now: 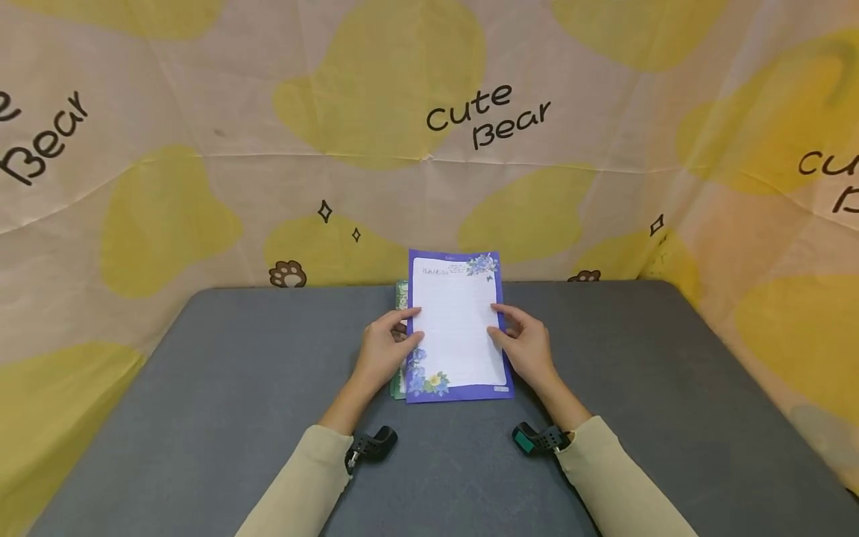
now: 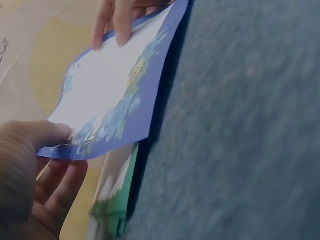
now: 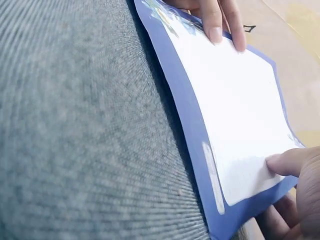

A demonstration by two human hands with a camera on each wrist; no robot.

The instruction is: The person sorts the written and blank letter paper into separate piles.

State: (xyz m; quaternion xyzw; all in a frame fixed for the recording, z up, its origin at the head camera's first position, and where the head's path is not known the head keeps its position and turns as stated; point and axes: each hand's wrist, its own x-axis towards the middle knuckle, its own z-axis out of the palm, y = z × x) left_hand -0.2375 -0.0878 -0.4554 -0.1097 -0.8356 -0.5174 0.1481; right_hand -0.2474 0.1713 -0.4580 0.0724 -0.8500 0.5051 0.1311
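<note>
Here, the left hand (image 1: 382,344) and the right hand (image 1: 530,349) pinch opposite side edges of a purple-bordered sheet (image 1: 458,328) over the far middle of the tabletop (image 1: 241,373); green-edged paper (image 2: 118,192) shows beneath, at left.

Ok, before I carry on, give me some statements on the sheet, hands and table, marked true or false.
1. The left hand and right hand both hold the purple-bordered sheet. True.
2. Nothing lies beneath that sheet. False: green-edged paper shows beneath it.
3. The tabletop is grey. True.
4. The sheet's floral print is red. False: its flowers are mostly blue.
5. Each wrist wears a black device. True.
</note>
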